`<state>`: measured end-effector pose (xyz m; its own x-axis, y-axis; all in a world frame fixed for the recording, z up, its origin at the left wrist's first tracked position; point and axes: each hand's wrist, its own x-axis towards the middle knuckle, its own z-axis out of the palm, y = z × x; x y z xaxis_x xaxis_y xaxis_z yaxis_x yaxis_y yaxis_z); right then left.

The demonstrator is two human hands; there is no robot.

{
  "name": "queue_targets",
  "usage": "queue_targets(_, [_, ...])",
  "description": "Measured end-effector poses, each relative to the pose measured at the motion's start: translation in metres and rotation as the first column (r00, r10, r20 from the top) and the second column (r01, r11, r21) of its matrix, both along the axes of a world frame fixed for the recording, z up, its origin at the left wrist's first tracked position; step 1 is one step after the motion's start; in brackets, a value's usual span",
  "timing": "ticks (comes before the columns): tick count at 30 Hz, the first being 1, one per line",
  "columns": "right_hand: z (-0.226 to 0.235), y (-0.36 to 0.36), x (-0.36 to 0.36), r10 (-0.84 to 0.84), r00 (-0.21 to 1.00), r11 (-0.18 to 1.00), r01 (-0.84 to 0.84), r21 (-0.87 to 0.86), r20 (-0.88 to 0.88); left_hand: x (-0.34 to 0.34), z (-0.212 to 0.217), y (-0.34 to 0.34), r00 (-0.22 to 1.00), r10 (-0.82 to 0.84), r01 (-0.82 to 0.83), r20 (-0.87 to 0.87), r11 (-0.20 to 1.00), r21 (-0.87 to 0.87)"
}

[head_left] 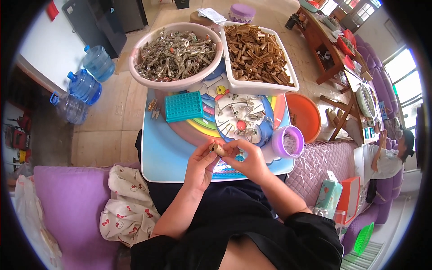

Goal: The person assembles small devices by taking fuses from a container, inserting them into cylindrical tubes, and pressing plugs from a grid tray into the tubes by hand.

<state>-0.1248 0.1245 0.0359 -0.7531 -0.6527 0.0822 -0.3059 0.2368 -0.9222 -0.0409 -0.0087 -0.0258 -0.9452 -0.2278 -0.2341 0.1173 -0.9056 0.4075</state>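
Note:
A short brown tube [220, 150] is pinched between the fingertips of both hands above the near part of the small table. My left hand [201, 163] is closed on its left end, where a dark opening shows. My right hand [248, 161] grips the right end. Beyond them a teal tray with rows of holes [183, 107] lies on the cartoon tabletop [163, 155]. Several thin wiry pieces [245, 112] are scattered on the right half of the top. A blue tray [231, 175] shows partly below my hands at the near edge.
A pink basin [135, 58] heaped with tangled wiry pieces and a white bin [292, 85] of brown tubes stand at the far side. A lined purple tub [275, 140] and an orange basin [310, 110] are to the right. Another person [387, 159] sits far right.

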Motion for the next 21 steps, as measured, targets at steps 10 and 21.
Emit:
queue_targets(10, [0.000,0.013,0.018,-0.023,1.000,0.998,0.021,-0.060,-0.022,0.012,0.017,0.013,0.997,-0.040,0.029,-0.061,0.986,-0.166])
queue_targets(21, [-0.007,0.015,0.037,-0.172,0.893,0.984,0.139,-0.108,-0.417,0.019,0.038,0.040,0.989,0.052,-0.134,-0.136,0.684,-0.717])
